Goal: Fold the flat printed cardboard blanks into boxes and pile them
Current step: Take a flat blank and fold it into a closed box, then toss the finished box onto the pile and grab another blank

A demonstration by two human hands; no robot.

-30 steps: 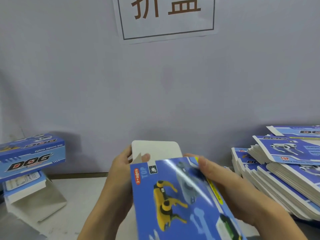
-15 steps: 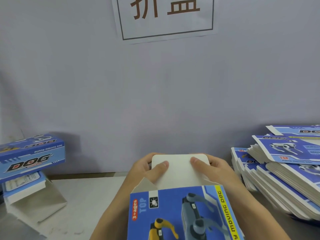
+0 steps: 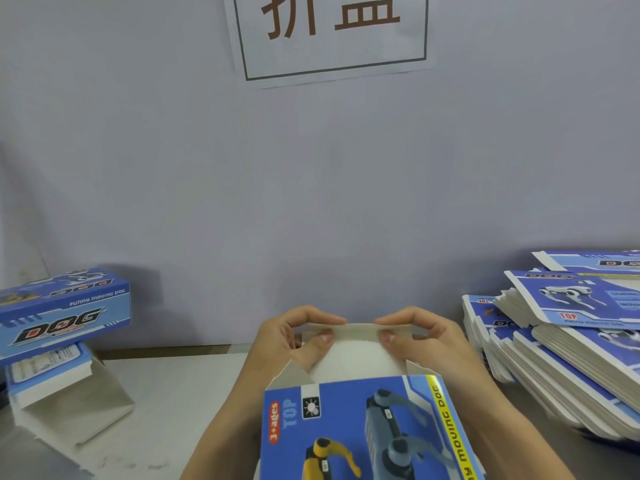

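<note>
Closest to the person, a half-formed blue box (image 3: 367, 431) is held above the desk (image 3: 166, 403), its printed face up, showing a yellow robot dog, a grey one, a red "3+ages" tag and the word "TOP". Its far end is open, with small side flaps standing at either corner. Beyond that opening the white end flap (image 3: 356, 351) rises away from the person, and its top strip is bent over along a crease.

The left hand (image 3: 294, 341) pinches the left part of that strip, thumb on the near side and the curled fingers (image 3: 318, 315) over the far side. The right hand (image 3: 422, 337) mirrors it on the right part, thumb pressed to the near face, fingers curled over the top edge. Both forearms run along either side of the box.

Off to the right, a thick, slanting stack of flat printed blanks (image 3: 568, 348) lies on the desk, several sheets fanned out on top. To the left, a finished box (image 3: 65, 310) reading "DOG" and "FUNNY MOVING DOG" rests on top of another box (image 3: 62, 386) with its white flap open.

Behind everything stands a pale lilac wall (image 3: 311, 188), with a white paper sign (image 3: 332, 32) bearing brown characters in a dark frame.
</note>
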